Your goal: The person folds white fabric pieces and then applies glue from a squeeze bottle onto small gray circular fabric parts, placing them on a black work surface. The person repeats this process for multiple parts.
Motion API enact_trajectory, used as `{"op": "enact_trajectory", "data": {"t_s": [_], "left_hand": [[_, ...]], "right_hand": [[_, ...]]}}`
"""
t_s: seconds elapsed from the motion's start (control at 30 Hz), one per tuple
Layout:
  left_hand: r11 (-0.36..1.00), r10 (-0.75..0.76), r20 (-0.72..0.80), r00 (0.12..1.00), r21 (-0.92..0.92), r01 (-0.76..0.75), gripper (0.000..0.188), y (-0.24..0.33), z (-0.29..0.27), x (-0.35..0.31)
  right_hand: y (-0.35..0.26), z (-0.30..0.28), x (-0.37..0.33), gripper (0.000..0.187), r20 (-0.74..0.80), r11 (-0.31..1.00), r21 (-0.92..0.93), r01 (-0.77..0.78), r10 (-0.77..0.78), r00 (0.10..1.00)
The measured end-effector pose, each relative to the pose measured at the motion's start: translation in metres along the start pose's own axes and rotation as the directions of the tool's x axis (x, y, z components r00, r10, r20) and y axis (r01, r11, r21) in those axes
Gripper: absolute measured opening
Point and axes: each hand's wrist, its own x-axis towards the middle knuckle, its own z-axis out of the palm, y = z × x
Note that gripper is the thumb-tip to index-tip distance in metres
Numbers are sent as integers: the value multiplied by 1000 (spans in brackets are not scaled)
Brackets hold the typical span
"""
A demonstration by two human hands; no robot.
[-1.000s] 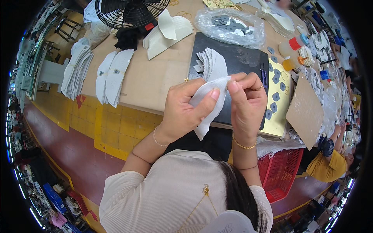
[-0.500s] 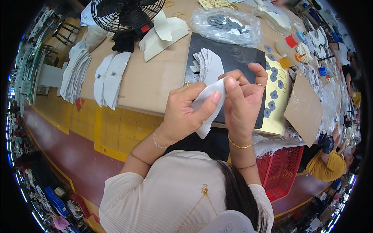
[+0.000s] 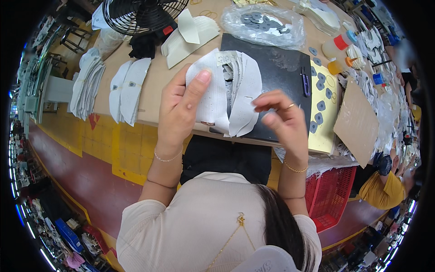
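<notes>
My left hand (image 3: pixel 179 106) grips a pale, curved fabric piece (image 3: pixel 206 86), thumb across its face and fingers behind. Right beside it lies a stack of similar white pieces (image 3: pixel 247 97), with a small grey patch showing in the gap between. At the stack's right edge is my right hand (image 3: pixel 286 120), slightly blurred, its bent fingers apart from the thumb and nothing visible in them. Beneath the stack is a black mat (image 3: pixel 283 72). A pair of purple thread snips (image 3: pixel 306 84) rests on the mat's right side.
Bundled white pieces (image 3: pixel 129 90) lie at the left, below a black fan (image 3: pixel 144 16). A yellow board (image 3: pixel 322 131) carries several grey patches. Behind the mat sits a clear plastic bag (image 3: pixel 263 29); bottles (image 3: pixel 337 44) stand at right. A red basket (image 3: pixel 328 197) is below the table edge.
My hands have moved apart; the left went leftward with a fabric piece, now spread flat beside the stack. The right no longer pinches fabric. The purple snips have come into sight.
</notes>
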Motion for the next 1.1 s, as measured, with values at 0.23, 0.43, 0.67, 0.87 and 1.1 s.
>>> {"op": "enact_trajectory", "data": {"t_s": [0.23,0.43,0.67,0.87,1.1], "left_hand": [[998,43,83,996,50,-47,28,-8,8,3],[965,-28,289,957,257,-49,25,-15,-1,50],[953,-253,752,609,300,25,15,-43,12,162],[836,-268,760,592,489,-248,29,-73,-5,195],[505,187,629,755,597,-623,27,-49,-17,72]], "right_hand": [[4,48,-13,34,114,966,-144,-213,230,967],[15,33,-41,19,-293,980,-80,-180,150,944],[9,21,-43,22,-527,684,-723,-99,-454,718],[18,64,-34,32,-123,608,-792,55,-248,961],[32,16,-36,30,-546,885,-238,-399,218,809]]}}
